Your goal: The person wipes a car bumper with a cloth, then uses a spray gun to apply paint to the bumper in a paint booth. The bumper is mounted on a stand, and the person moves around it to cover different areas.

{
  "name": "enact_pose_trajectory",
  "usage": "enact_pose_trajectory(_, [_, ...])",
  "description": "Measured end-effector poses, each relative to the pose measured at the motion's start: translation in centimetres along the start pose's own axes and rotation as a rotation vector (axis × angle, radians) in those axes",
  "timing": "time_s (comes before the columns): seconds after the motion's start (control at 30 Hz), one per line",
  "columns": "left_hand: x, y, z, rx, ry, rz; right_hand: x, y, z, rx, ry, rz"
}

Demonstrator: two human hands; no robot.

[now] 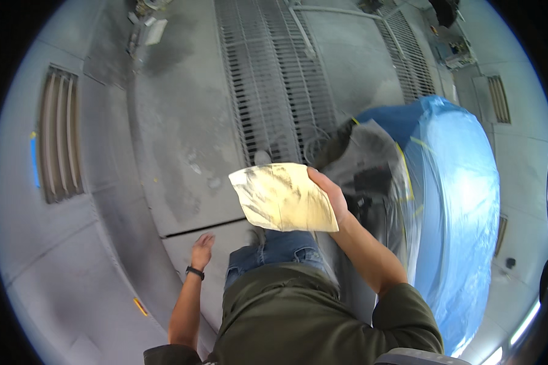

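My right hand (330,196) grips the right edge of a pale yellow sheet (280,198), holding it out in front of my waist. Dark grey smudges streak the sheet's upper face, and its outline is uneven, with a light crease down the middle. Whether it is cloth or paper I cannot make out. Down by my left side hangs my left hand (203,250), holding nothing, its fingers loosely stretched out; a dark band (195,273) circles that wrist.
To my right stands a large bulky form under blue plastic film (463,201), with clear sheeting (377,158) and yellow tape near me. Metal floor grating (268,73) runs ahead. A grey wall with a slatted vent (61,134) rises on the left. Pale pipes (341,10) cross the far floor.
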State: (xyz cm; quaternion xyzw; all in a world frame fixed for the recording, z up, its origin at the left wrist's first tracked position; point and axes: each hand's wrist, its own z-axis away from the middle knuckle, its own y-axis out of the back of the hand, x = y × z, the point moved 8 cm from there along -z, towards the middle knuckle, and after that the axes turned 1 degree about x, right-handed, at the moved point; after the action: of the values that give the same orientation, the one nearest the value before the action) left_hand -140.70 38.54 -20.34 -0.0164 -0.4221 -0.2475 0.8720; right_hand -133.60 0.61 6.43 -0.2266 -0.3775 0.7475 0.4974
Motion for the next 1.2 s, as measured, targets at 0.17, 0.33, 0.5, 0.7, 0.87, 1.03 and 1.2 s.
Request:
enact_pose_trajectory(0.17, [30.0, -2.9, -10.0, -0.141, -0.122, 0.596, -7.6, -9.6, -8.0, -0.144, -0.079, 0.0])
enact_pose_trajectory(0.33, [51.0, -0.4, -13.5, -0.148, -0.45, 0.81, -14.3, -16.8, -16.7, 0.02, -0.054, 0.381])
enact_pose_trajectory(0.5, [61.5, 7.1, -21.3, 0.477, -0.545, 0.235, -22.1, -26.8, -26.3, -0.081, 0.475, 1.434])
enact_pose_trajectory(0.7, [76.1, 9.5, -32.1, 0.366, -0.863, -0.647, -27.0, -33.8, -37.5, 0.161, 0.517, 1.193])
enact_pose_trajectory(0.87, [87.8, 12.5, -38.4, 0.272, -1.182, -0.989, -34.4, -41.2, -46.1, 0.109, 0.406, 0.696])
enact_pose_trajectory(1.03, [96.2, 18.3, -47.4, 0.133, -1.388, -1.581, -44.0, -47.5, -57.2, 0.054, 0.406, 0.677])
enact_pose_trajectory(1.2, [108.1, 28.7, -58.0, 0.3, -1.184, -1.989, -51.0, -54.8, -67.3, 0.055, 0.275, 0.747])
